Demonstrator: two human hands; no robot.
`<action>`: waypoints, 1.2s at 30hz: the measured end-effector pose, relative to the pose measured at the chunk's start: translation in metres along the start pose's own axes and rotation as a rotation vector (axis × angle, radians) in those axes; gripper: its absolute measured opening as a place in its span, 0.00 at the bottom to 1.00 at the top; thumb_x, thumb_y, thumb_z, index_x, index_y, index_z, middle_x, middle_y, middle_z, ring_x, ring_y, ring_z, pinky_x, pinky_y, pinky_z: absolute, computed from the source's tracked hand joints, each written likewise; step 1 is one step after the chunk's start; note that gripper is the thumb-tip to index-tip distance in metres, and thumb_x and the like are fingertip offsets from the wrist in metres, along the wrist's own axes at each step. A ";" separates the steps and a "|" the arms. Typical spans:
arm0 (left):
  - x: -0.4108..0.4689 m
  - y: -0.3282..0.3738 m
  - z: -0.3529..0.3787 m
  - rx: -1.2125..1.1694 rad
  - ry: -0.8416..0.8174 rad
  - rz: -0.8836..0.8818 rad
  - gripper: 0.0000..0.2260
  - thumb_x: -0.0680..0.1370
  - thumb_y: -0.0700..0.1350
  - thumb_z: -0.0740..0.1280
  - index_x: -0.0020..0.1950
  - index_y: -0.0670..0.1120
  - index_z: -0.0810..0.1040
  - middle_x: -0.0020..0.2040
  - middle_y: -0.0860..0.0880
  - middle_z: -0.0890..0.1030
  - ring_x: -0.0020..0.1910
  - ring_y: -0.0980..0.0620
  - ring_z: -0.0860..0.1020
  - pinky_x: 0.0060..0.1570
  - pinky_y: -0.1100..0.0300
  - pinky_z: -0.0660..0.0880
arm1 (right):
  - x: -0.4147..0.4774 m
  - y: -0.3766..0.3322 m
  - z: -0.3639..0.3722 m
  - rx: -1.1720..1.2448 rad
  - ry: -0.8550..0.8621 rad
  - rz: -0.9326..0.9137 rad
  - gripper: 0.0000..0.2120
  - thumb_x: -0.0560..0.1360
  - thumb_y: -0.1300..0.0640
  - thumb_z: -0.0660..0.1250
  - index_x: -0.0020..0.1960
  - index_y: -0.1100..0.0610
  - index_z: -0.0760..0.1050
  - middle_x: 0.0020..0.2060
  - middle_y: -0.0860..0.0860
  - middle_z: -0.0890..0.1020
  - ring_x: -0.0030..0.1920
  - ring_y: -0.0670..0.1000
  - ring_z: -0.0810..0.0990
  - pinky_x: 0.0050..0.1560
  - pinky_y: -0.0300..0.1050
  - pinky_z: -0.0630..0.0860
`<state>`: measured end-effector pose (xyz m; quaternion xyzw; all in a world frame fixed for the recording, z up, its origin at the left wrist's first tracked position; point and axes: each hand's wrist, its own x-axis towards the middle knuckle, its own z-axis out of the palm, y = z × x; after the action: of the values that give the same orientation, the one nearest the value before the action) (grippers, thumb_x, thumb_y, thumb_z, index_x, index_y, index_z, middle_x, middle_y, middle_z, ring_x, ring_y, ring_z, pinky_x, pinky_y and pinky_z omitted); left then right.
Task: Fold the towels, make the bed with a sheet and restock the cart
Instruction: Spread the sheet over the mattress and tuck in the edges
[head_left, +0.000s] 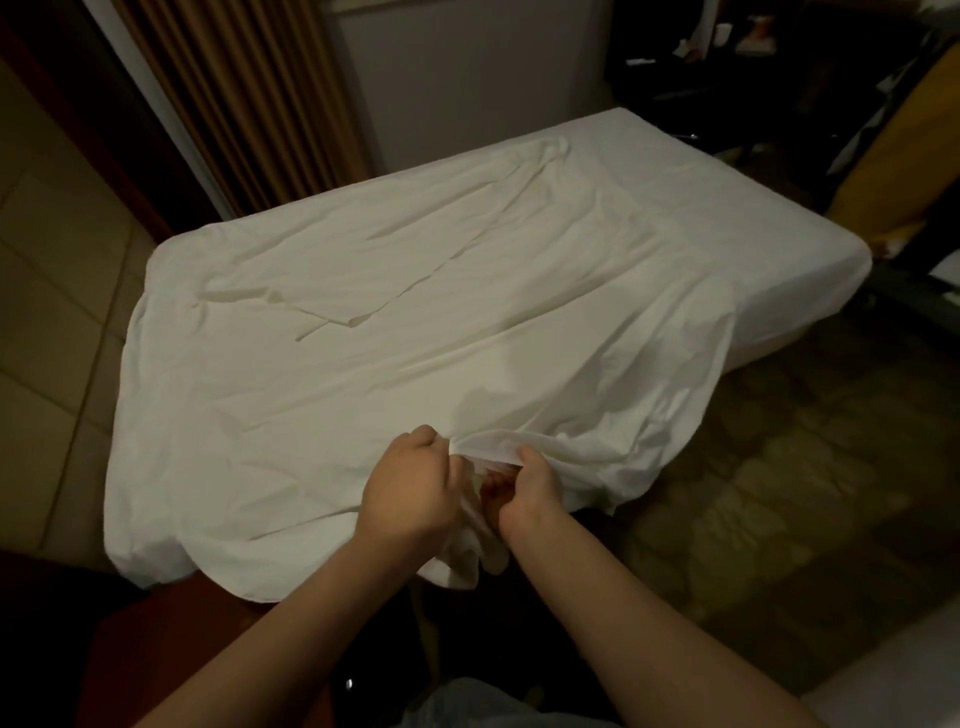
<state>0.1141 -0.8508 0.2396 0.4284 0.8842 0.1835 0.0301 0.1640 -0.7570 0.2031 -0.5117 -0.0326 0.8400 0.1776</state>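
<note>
Head view: the white sheet (415, 312) lies spread but wrinkled over the bed (810, 270), with its near edge bunched at the foot. The left hand (410, 483) and right hand (530, 488) sit close together, each with fingers curled round that gathered hem, probably to find the edge and draw the cloth taut. The sheet sits askew, leaving the bed's far right corner bare. A ribbed curtain (244, 104) hangs behind, and a tiled floor (52, 260) lies to the left.

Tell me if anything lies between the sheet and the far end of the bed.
Nothing visible does. The left hand and right hand grip the sheet at its near edge; beyond it lies only bare mattress.
</note>
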 end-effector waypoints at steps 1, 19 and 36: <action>-0.002 -0.002 -0.002 -0.010 -0.011 -0.020 0.14 0.80 0.45 0.51 0.37 0.43 0.68 0.41 0.47 0.69 0.43 0.48 0.70 0.40 0.59 0.59 | 0.003 0.001 -0.002 0.025 0.007 -0.020 0.08 0.79 0.57 0.61 0.54 0.61 0.71 0.40 0.58 0.76 0.38 0.56 0.75 0.38 0.47 0.74; -0.004 -0.024 0.002 -0.166 0.028 -0.111 0.15 0.80 0.39 0.55 0.35 0.39 0.72 0.36 0.48 0.69 0.38 0.48 0.69 0.37 0.58 0.59 | -0.031 -0.052 -0.038 0.064 0.074 -0.475 0.03 0.75 0.61 0.68 0.46 0.55 0.75 0.44 0.49 0.77 0.41 0.48 0.75 0.41 0.40 0.75; 0.000 -0.014 -0.003 -0.328 0.042 -0.140 0.16 0.68 0.48 0.50 0.34 0.39 0.73 0.37 0.45 0.72 0.41 0.47 0.71 0.39 0.56 0.62 | 0.017 -0.043 -0.054 0.132 0.053 -0.056 0.04 0.78 0.60 0.62 0.46 0.59 0.74 0.40 0.54 0.75 0.37 0.50 0.73 0.36 0.38 0.69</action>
<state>0.1029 -0.8593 0.2371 0.3511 0.8707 0.3315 0.0936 0.2156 -0.7185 0.1733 -0.5198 0.0133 0.8212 0.2353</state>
